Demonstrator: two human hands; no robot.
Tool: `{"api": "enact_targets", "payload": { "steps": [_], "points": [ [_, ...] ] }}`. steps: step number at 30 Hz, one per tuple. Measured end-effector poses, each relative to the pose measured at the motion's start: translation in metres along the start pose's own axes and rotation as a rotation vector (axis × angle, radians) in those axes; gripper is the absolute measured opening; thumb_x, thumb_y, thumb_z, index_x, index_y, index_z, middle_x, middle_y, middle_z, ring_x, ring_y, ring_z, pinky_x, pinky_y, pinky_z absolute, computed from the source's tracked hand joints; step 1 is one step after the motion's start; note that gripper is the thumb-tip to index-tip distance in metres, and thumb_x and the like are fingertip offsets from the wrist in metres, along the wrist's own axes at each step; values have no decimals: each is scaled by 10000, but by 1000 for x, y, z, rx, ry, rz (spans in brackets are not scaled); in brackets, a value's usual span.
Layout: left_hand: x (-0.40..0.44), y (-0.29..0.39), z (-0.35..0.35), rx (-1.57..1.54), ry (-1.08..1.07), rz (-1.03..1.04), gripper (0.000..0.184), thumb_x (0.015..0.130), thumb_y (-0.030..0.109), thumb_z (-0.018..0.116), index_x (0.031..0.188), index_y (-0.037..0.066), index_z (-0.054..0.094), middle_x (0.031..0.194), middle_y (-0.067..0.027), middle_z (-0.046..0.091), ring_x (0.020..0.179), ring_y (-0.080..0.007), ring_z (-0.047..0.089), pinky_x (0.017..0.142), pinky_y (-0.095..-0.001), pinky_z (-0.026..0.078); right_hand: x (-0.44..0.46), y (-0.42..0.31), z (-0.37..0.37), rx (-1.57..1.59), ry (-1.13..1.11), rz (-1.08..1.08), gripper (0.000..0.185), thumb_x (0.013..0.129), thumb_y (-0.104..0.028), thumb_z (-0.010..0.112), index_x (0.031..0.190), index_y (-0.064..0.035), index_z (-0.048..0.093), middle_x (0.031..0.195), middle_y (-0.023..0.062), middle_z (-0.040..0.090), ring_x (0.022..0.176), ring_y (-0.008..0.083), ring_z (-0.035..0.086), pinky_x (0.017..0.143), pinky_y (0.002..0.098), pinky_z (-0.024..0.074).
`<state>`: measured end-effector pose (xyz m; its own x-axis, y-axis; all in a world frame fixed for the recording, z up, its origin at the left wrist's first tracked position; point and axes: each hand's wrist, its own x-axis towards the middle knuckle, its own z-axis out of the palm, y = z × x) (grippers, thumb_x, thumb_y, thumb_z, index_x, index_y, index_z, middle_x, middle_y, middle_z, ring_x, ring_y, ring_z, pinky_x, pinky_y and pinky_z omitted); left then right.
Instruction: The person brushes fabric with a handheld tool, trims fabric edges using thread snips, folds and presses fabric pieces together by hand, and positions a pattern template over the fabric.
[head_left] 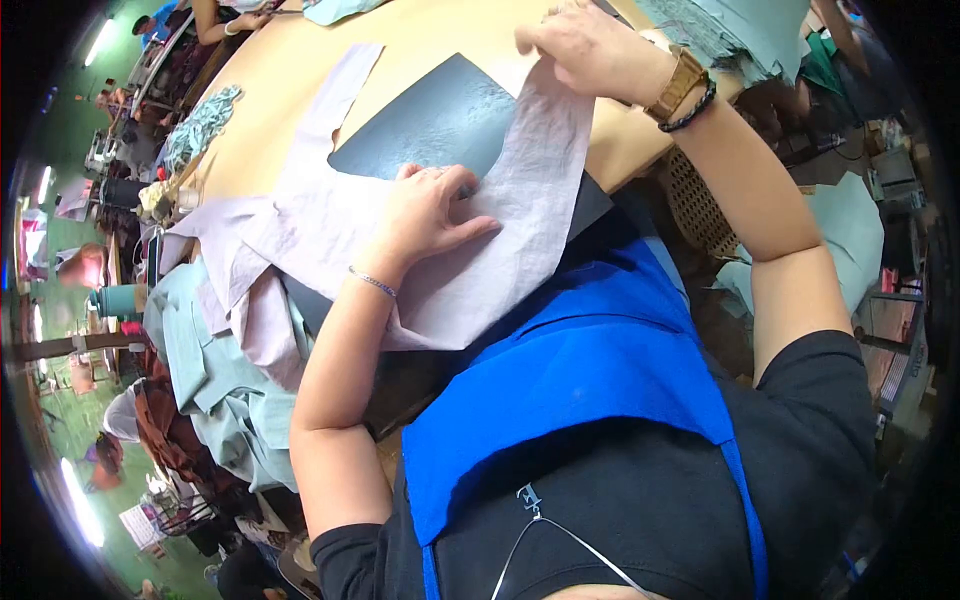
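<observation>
Two cloth strips (pixel 340 100): long axes pointing away beyond left hand (pixel 432 212), thumb spread.
Right hand (pixel 590 55): grip unclear.
Tabletop (pixel 268 110): extends past strip edges.

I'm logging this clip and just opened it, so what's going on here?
A person in a blue apron is handling a pale cloth at a table. Their left hand rests on it, while their right hand is at its upper right end, apparently holding it, though the grip is partly hidden. The cloth partly covers a dark sheet. A heap of pale green fabric lies to the person's left.
</observation>
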<state>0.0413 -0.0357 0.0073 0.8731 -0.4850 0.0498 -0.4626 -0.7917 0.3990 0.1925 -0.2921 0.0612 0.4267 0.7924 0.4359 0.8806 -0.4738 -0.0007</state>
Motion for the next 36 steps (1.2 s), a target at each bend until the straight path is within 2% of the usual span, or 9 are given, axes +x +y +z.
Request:
{"api": "enact_targets", "payload": {
  "steps": [3,4,6,9,15,20,26,29,36],
  "points": [
    [9,-5,10,21,21,-9,437,726,454,806,874,83,626,801,-55,607,819,-239,605,841,-358,385,-2,-20,9,206,30,-23,277,759,22,561,1023,-41,619,959,145,658,885,324,636,838,408,505],
    [10,-7,14,41,74,27,423,726,441,811,856,85,622,781,-50,604,806,-235,604,840,-358,380,-5,-28,19,347,-17,-70,288,760,0,582,1042,-44,625,1029,138,651,892,315,638,842,411,510],
    [11,-5,16,12,91,26,393,727,408,819,843,88,624,762,-41,608,799,-229,606,846,-357,372,-18,-50,26,630,-235,-19,294,764,-27,606,1055,-47,631,1019,130,643,893,301,637,840,408,510],
    [12,-1,10,-106,24,-48,336,741,347,822,873,91,648,783,-37,635,819,-221,615,862,-355,363,-24,-64,41,665,-347,-9,264,767,-43,615,1029,-44,642,991,120,637,883,293,631,828,406,511],
    [7,-9,6,-159,38,-37,199,817,213,761,980,107,719,875,-35,684,858,-199,627,881,-343,355,-30,-58,60,682,-286,-39,110,813,-48,636,920,-51,661,937,105,630,872,294,637,776,397,514],
    [-4,-17,-1,-20,57,34,127,865,129,703,984,152,745,903,4,682,845,-188,623,889,-340,359,-42,-62,64,629,-189,-72,64,832,-60,635,887,-63,668,937,92,627,876,294,639,759,389,522],
    [-14,-28,5,175,150,241,215,850,147,675,1040,234,728,926,38,656,864,-157,628,906,-400,427,-58,-69,68,348,-77,-188,154,847,-122,573,951,-97,684,965,63,634,915,253,638,810,365,530],
    [-18,-31,8,279,179,317,300,824,132,685,1098,250,712,950,47,660,882,-154,630,867,-377,432,-64,-77,70,211,-71,-203,199,854,-136,553,999,-96,683,1002,59,633,963,225,628,836,356,523],
    [-23,-28,10,382,216,326,304,819,152,664,1102,255,709,988,63,640,882,-129,619,898,-377,449,-68,-105,61,10,-47,-160,251,872,-160,538,1070,-94,677,1117,70,637,1016,204,614,866,370,504]
  ]
}}
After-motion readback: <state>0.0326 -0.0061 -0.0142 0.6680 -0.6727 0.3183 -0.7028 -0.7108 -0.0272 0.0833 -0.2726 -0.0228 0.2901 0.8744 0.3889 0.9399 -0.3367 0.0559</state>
